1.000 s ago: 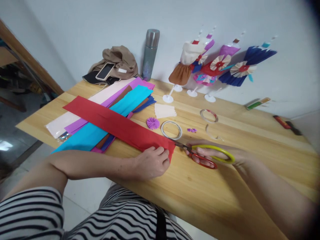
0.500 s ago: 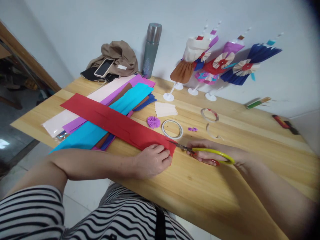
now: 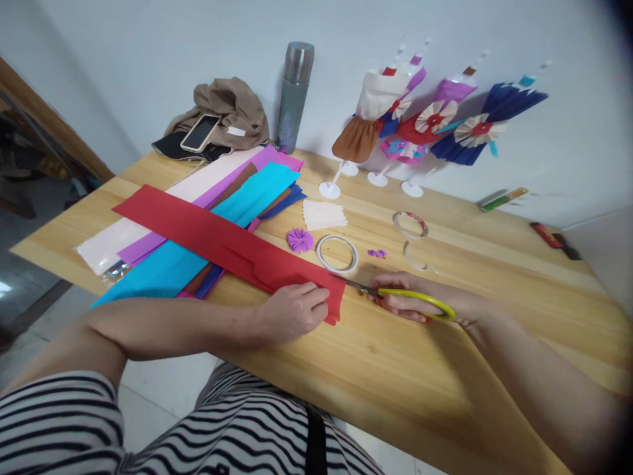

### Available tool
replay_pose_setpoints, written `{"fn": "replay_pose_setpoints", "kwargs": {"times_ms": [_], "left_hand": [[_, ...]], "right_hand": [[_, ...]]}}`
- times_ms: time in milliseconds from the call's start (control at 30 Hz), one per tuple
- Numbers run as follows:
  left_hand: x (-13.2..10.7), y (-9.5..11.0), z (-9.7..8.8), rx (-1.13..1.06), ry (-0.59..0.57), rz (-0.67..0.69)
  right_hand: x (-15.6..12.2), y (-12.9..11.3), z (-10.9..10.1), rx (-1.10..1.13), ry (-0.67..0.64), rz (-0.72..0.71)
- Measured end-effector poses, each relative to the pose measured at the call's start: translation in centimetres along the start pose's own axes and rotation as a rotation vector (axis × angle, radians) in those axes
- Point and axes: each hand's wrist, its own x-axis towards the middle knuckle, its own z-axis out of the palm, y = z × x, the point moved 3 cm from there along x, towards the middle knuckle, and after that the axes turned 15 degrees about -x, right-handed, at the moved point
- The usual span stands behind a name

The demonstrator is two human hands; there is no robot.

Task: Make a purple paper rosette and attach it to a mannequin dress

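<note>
A long strip of red crepe paper (image 3: 198,224) lies slantwise across the table. My left hand (image 3: 297,310) rests near its right end, fingers curled and pressed together on the paper's lower edge. In my right hand (image 3: 405,290) are scissors (image 3: 418,297) with a yellow and a red handle. Their blades point left and reach over the upper corner of the red paper's end; whether they are parted is hard to make out. Just beyond the blades lies a white roll of tape (image 3: 337,254), with a purple paper flower (image 3: 300,241) to its left.
Under the red strip lie blue (image 3: 163,270), purple and pale pink paper strips. Behind stand a flask (image 3: 294,99), a phone (image 3: 200,133) on brown cloth, and several paper-dressed stands (image 3: 361,138). Another tape ring (image 3: 410,225) and a green-handled tool (image 3: 503,200) lie right.
My left hand has slid slightly left along the red paper, baring more of its end. The scissors stay at the paper's corner. The whole view has shifted a little.
</note>
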Motion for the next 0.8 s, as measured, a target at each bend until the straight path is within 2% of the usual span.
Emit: {"fn": "replay_pose_setpoints", "kwargs": {"times_ms": [300,467,800], "left_hand": [[-0.1,0.2,-0.8,-0.029,0.188,-0.013],[-0.1,0.3,-1.2,-0.04,0.258,-0.012],[-0.2,0.3,-1.5,-0.097,0.322,0.012]], "right_hand": [[-1.2,-2.4,-0.6,-0.012,-0.086,-0.131],[-0.7,-2.0,-0.3,0.053,-0.125,-0.185],[1.3,-1.8,0.0,0.185,-0.188,-0.155]]}}
